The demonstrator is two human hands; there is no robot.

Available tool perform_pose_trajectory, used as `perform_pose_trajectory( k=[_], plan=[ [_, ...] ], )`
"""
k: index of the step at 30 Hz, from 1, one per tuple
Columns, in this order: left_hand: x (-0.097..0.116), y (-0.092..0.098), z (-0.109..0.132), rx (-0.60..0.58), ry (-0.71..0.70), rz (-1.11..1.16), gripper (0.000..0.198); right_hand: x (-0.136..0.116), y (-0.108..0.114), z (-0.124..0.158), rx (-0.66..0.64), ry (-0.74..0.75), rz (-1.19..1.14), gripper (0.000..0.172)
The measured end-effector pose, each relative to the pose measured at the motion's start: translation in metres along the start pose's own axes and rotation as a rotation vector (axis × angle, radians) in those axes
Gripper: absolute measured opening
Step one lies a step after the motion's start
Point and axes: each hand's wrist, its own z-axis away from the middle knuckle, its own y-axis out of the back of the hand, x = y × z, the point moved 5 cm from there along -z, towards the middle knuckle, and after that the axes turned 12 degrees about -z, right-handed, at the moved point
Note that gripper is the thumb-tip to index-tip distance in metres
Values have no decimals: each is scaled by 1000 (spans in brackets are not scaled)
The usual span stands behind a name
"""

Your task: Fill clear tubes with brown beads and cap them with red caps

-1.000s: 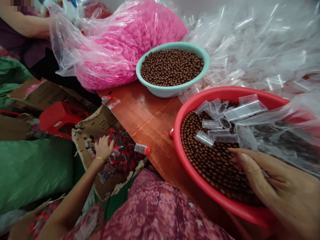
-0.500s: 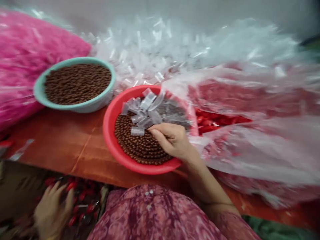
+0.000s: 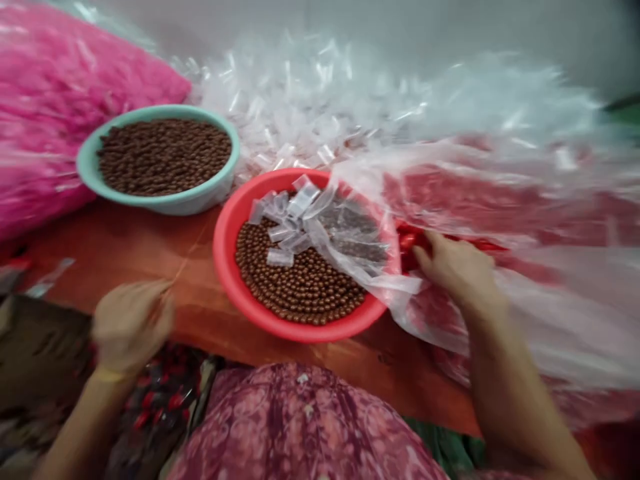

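Note:
My right hand (image 3: 457, 273) reaches into the slit of a clear plastic bag (image 3: 550, 293), at some glossy red pieces (image 3: 407, 239). Its thumb and forefinger stand apart; the other fingertips are hidden. Over the table's front edge, my left hand (image 3: 133, 323) is closed, its fingers curled together; blur hides whatever may be in them. Between the hands sits a red basin (image 3: 225, 267) of shiny brown beads (image 3: 300, 293). Several short clear plastic sleeves (image 3: 280, 257) lie on the beads, and a flap of the bag covers the basin's right side.
A pale green basin (image 3: 85, 160) of brown pieces stands at the back left, against a bag of pink pieces (image 3: 45, 113). Clear plastic pieces (image 3: 300, 100) are heaped behind. Below the orange tabletop (image 3: 125, 247), a box (image 3: 35, 360) and red-and-dark pieces (image 3: 160, 393) show.
My right hand has left the sleeves in the red basin and moved right to the bag's slit. My left hand has risen from the red-and-dark pieces to the table edge, its fingers now closed.

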Motion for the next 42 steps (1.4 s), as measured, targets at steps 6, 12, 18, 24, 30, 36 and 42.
perform_pose_trajectory(
  k=[6,12,18,24,30,36,42],
  plan=[
    [61,15,-45,129,-209,-7,10,-9,-6,2,-91,-40,4,51],
    [117,-23,-90,-503,-501,-157,19,-4,-5,2,-36,-174,-93,45],
    [136,-75,-114,-810,-625,-329,26,-13,-9,1,-41,-33,-24,50],
    [136,-66,-122,-653,-600,-275,36,-9,-17,-1,169,212,-7,36],
    [131,-60,-109,-848,-315,-286,52,2,-12,6,241,181,-240,31],
    [137,-83,-121,-875,-217,-175,43,8,3,21,355,-80,-539,28],
    [131,-101,-127,-1007,-147,-29,30,-2,22,46,564,-29,-572,28]
  ],
)
